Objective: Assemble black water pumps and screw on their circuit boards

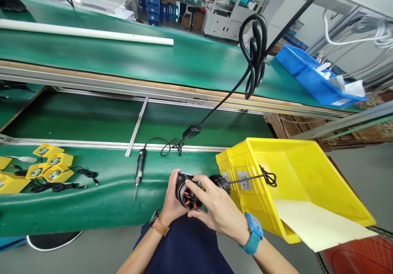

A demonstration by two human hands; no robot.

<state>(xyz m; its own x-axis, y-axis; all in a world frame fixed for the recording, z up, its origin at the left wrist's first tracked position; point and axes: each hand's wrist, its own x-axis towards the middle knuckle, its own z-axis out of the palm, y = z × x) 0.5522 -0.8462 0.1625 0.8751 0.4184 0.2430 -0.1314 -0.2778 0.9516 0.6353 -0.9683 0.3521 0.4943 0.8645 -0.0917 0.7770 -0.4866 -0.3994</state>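
A black, round electric motor (188, 195) with copper windings showing at its open end is held between my hands at the front edge of the green bench. My left hand (172, 202) wraps round its left side. Across the top and right side lie the curved fingers and thumb of my right hand (216, 208), gripping it too. Just beyond my right hand is a black round part (220, 182) with a cable running right to the yellow bin; whether it joins the motor is hidden. An electric screwdriver (140, 167) lies on the bench to the left, bit pointing toward me.
A large yellow bin (254, 171) with a pale sheet (319, 223) stands at right. Several yellow housings (57, 165) with black cables lie left. A coiled black cable (256, 53) hangs before the raised shelf, which carries a white tube (92, 32) and blue tray (319, 81).
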